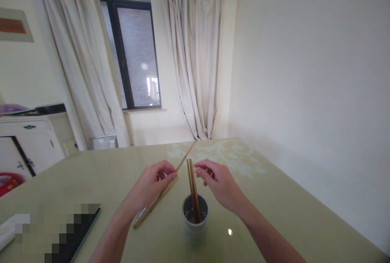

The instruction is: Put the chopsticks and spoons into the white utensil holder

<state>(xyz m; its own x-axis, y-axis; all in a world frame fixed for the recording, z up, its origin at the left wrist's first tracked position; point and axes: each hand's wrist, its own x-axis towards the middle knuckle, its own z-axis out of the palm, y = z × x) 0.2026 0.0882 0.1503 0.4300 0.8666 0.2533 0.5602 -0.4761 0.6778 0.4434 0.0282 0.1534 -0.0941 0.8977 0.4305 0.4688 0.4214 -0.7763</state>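
My left hand (160, 177) is closed in a pinch over the table, left of the cup; what its fingertips hold is too small to make out. Beneath it, several chopsticks (150, 208) lie slantwise on the table, beside a clear wrapper-like strip. More chopsticks (193, 186) stand nearly upright in a round cup (196, 227) with a dark inside, leaning slightly left. Just right of their upper ends is my right hand (213, 177), its fingers loosely curled and a little apart, with nothing visible in them.
The greenish glossy table (268, 214) has a pale floral pattern at its far end. A dark flat object (83, 234), partly pixelated, lies at the lower left, near something white. Beyond stand a white cabinet (41, 133), curtains and a window. A wall borders the right side.
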